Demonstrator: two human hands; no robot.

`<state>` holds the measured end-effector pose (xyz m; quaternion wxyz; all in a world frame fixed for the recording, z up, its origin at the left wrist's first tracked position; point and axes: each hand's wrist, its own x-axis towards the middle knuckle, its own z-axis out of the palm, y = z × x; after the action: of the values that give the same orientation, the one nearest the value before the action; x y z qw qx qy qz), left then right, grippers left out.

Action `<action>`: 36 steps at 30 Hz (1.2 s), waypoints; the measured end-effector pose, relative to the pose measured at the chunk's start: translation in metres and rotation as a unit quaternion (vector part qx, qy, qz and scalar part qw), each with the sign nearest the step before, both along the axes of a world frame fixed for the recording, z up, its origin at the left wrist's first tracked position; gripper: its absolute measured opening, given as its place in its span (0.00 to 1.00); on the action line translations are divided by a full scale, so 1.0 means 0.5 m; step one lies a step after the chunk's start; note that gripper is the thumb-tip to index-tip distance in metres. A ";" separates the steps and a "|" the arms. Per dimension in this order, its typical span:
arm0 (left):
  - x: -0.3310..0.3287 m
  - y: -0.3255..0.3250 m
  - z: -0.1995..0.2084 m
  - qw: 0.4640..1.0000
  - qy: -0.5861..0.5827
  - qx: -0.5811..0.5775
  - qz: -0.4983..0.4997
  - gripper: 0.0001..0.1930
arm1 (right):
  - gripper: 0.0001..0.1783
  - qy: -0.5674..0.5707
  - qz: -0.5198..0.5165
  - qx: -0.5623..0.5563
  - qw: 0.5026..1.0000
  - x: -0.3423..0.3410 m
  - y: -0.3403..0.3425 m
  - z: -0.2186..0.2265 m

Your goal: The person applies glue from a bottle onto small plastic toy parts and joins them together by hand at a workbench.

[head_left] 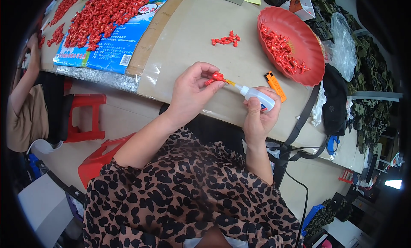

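Between the fingertips of my left hand [193, 88] is a small glossy red piece [217, 76], its exact kind too small to make out. My right hand [262, 115] is wrapped round a white glue bottle [257, 98], tilted so its thin nozzle points left at the red piece. The nozzle tip meets or nearly meets the piece; I cannot tell which. Just beyond my hands, a little group of similar red pieces [227, 39] lies on the table. An orange lighter-like object [275, 86] rests right of the bottle.
A red scalloped bowl [314, 64] with many red pieces stands at the right. At far left, a large red heap [100, 19] covers a blue printed sheet [124, 55]. Another person's arm [25, 79] reaches in there. Red stools [87, 115] stand below the table edge.
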<state>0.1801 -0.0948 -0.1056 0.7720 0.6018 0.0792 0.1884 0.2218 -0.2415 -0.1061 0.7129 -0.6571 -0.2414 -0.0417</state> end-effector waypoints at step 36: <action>-0.027 0.017 0.035 0.978 0.054 -0.022 -0.199 0.14 | 0.13 0.205 0.219 0.316 0.900 0.013 0.040 0.034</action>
<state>0.1668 -0.0864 -0.0880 0.8016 0.5978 0.0031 -0.0035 0.2281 -0.2213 -0.0890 0.9078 -0.3223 -0.2017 0.1772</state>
